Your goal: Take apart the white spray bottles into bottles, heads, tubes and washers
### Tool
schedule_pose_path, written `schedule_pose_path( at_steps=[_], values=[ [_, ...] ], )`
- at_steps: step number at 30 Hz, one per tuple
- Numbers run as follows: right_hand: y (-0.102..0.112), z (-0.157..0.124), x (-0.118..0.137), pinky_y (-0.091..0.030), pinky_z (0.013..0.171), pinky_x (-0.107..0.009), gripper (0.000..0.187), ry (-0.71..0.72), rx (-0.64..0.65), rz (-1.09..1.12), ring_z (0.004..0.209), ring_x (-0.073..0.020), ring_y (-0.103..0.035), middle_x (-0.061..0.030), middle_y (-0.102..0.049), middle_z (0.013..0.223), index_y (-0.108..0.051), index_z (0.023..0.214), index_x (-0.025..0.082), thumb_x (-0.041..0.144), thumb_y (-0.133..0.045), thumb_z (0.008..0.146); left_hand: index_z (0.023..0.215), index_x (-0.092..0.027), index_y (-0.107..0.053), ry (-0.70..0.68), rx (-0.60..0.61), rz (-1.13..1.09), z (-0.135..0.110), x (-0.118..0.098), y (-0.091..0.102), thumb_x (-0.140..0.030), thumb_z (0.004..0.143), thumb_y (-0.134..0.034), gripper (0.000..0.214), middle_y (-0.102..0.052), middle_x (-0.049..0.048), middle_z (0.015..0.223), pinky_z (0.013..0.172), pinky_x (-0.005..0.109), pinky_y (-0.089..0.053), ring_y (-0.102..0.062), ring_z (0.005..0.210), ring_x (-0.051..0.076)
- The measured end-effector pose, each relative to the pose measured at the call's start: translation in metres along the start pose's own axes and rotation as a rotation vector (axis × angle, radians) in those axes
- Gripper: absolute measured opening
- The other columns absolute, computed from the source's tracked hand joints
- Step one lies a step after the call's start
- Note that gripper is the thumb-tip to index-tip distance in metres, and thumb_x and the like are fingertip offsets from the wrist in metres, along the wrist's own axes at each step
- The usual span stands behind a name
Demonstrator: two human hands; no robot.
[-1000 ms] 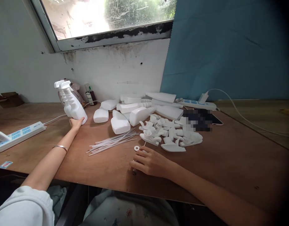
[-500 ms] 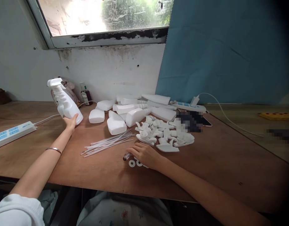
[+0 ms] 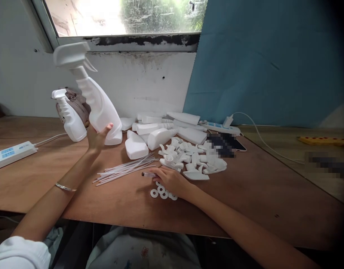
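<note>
My left hand (image 3: 97, 136) grips a white spray bottle (image 3: 96, 101) by its base and holds it up, tilted, above the wooden table (image 3: 261, 179). A second assembled spray bottle (image 3: 69, 117) stands just left of it. My right hand (image 3: 170, 179) rests on the table, fingers curled around a small dark-tipped stick (image 3: 148, 174). Several white washers (image 3: 160, 192) lie under and beside that hand. A bundle of thin white tubes (image 3: 124, 170) lies between my hands. A heap of white trigger heads (image 3: 191, 158) sits just beyond my right hand.
Empty white bottles (image 3: 149, 132) lie in a pile at the back. A power strip (image 3: 9, 153) sits at the left, another (image 3: 219, 127) with a plugged charger at the back. A phone (image 3: 233, 144) lies right of the trigger heads. A brown bag (image 3: 78, 104) is behind the bottles.
My left hand has lifted one spray bottle off the table and brought it nearer, leaving the other standing. My right hand slid away from me, uncovering the washers.
</note>
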State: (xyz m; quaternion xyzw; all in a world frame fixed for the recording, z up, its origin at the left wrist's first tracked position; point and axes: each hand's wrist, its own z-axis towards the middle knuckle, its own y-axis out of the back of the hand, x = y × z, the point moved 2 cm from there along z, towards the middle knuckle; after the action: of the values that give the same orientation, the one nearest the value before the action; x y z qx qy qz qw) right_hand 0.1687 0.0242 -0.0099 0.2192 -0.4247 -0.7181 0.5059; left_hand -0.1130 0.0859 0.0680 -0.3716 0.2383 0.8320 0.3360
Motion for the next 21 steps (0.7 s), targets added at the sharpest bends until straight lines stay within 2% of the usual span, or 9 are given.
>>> schedule_pose_path(
  at_steps=[3, 5, 8, 11, 15, 19, 21],
  values=[
    [-0.003, 0.000, 0.000, -0.051, 0.062, -0.027, 0.018, -0.011, 0.046, -0.017, 0.075, -0.0176, -0.060, -0.0061, -0.063, 0.082, -0.052, 0.103, 0.014, 0.011, -0.047, 0.086, 0.090, -0.010, -0.055, -0.039, 0.024, 0.021, -0.018, -0.012, -0.005, -0.040, 0.063, -0.070, 0.043, -0.062, 0.0073, 0.096, 0.075, 0.030, -0.045, -0.056, 0.089, 0.020],
    [-0.001, 0.001, 0.000, -0.051, 0.063, -0.029, 0.017, -0.009, 0.025, -0.039, 0.075, -0.0188, -0.060, -0.0072, -0.063, 0.082, -0.052, 0.101, 0.013, 0.010, -0.045, 0.086, 0.094, -0.011, -0.055, -0.062, 0.044, 0.033, -0.028, -0.015, -0.007, -0.038, 0.060, -0.073, 0.046, -0.062, 0.0058, 0.093, 0.072, 0.029, -0.046, -0.056, 0.086, 0.020],
    [0.007, 0.001, 0.001, -0.051, 0.071, -0.033, 0.017, -0.045, -0.085, -0.021, 0.084, -0.0203, -0.059, -0.0091, -0.064, 0.091, -0.051, 0.102, 0.014, 0.012, -0.043, 0.087, 0.103, -0.015, -0.051, -0.166, 0.038, 0.089, -0.040, -0.015, -0.008, -0.037, 0.055, -0.076, 0.059, -0.060, 0.0041, 0.096, 0.070, 0.029, -0.046, -0.056, 0.086, 0.019],
    [0.017, 0.000, -0.002, -0.051, 0.074, -0.033, 0.021, -0.152, -0.247, 0.095, 0.084, -0.0185, -0.059, -0.0078, -0.063, 0.092, -0.048, 0.106, 0.017, 0.019, -0.049, 0.086, 0.101, -0.018, -0.050, -0.295, 0.062, 0.163, -0.049, -0.012, -0.006, -0.036, 0.055, -0.076, 0.056, -0.058, 0.0035, 0.098, 0.070, 0.029, -0.046, -0.057, 0.087, 0.019],
    [0.026, -0.003, -0.008, -0.052, 0.066, -0.032, 0.039, -0.374, -0.417, 0.270, 0.071, -0.0163, -0.059, -0.0069, -0.063, 0.091, -0.048, 0.106, 0.018, 0.037, -0.064, 0.075, 0.099, -0.022, -0.051, -0.591, 0.131, 0.252, -0.055, -0.015, -0.003, -0.037, 0.059, -0.074, 0.048, -0.059, 0.0044, 0.099, 0.078, 0.034, -0.045, -0.056, 0.093, 0.022],
    [0.030, -0.006, -0.011, -0.050, 0.067, -0.033, 0.030, -0.630, -0.537, 0.497, 0.071, -0.0179, -0.060, -0.0052, -0.064, 0.079, -0.056, 0.074, 0.017, 0.046, -0.064, 0.070, 0.099, -0.024, -0.051, -0.911, 0.122, 0.316, -0.059, -0.021, -0.002, -0.039, 0.066, -0.070, 0.041, -0.059, 0.0058, 0.099, 0.081, 0.038, -0.044, -0.056, 0.096, 0.025],
    [0.032, -0.007, -0.011, -0.050, 0.065, -0.031, 0.031, -0.698, -0.652, 0.656, 0.069, -0.0164, -0.059, -0.0028, -0.063, 0.073, -0.056, 0.069, 0.018, 0.048, -0.062, 0.071, 0.102, -0.025, -0.051, -0.998, 0.118, 0.336, -0.060, -0.020, -0.002, -0.039, 0.068, -0.069, 0.041, -0.059, 0.0065, 0.101, 0.081, 0.039, -0.044, -0.056, 0.096, 0.025]
  ],
)
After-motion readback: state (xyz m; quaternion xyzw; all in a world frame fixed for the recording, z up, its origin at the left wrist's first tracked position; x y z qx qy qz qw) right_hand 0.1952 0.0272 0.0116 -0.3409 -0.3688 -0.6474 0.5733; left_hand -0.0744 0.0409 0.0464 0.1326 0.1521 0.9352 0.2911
